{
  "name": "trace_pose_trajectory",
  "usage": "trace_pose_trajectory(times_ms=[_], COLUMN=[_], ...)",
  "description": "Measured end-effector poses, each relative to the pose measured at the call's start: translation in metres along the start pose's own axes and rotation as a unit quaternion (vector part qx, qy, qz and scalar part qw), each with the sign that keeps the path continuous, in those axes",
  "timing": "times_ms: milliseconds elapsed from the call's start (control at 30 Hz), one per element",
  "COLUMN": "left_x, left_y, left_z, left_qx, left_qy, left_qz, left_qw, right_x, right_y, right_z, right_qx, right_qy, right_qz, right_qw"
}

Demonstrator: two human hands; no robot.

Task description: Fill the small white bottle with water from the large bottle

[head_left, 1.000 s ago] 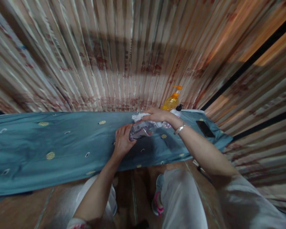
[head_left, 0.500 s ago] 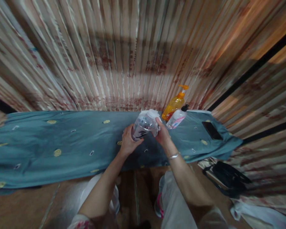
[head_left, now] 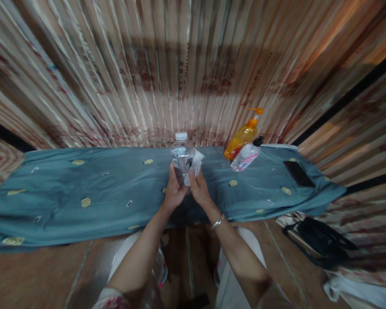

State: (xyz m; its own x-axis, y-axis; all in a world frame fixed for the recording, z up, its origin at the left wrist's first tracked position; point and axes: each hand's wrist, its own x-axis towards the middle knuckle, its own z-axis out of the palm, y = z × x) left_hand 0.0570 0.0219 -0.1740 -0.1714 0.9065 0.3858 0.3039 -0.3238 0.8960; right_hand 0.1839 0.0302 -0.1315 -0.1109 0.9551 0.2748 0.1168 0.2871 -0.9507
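A clear plastic water bottle (head_left: 181, 155) with a white cap stands upright above the blue patterned cloth (head_left: 83, 189). My left hand (head_left: 174, 191) grips its lower part from the left. My right hand (head_left: 199, 189) presses a crumpled white tissue (head_left: 195, 165) against the bottle's right side. A silver bracelet sits on my right wrist.
An orange pump bottle (head_left: 244, 135) and a small white bottle with a black cap (head_left: 246, 156) stand at the back right. A black phone (head_left: 298, 173) lies on the cloth's right end. A striped curtain hangs behind. A black bag (head_left: 321, 246) lies on the floor at the right.
The bottle went from lying tilted in my hands to standing upright. Both hands slid down to its lower part, with the tissue now at its right side.
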Motion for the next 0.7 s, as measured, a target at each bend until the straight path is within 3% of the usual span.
trace_pose_trajectory(times_ms=[233,400,567,700], left_x=[0.003,0.002,0.004,0.003], left_y=[0.004,0.01,0.013,0.016], left_z=[-0.016,-0.012,-0.018,-0.023], left_qx=[-0.04,-0.029,-0.019,-0.002], left_qy=[0.009,0.049,0.104,0.102], left_qz=[-0.045,-0.073,-0.049,-0.045], left_qw=[0.998,0.996,0.993,0.994], right_x=[-0.005,-0.006,-0.021,-0.022], right_y=[0.003,-0.015,-0.026,-0.033], right_z=[-0.003,-0.005,0.001,0.001], right_qx=[-0.013,-0.076,-0.18,-0.179], right_qy=[-0.012,-0.011,-0.064,-0.07], right_qz=[0.043,-0.05,-0.162,-0.183], right_qw=[0.999,0.996,0.968,0.964])
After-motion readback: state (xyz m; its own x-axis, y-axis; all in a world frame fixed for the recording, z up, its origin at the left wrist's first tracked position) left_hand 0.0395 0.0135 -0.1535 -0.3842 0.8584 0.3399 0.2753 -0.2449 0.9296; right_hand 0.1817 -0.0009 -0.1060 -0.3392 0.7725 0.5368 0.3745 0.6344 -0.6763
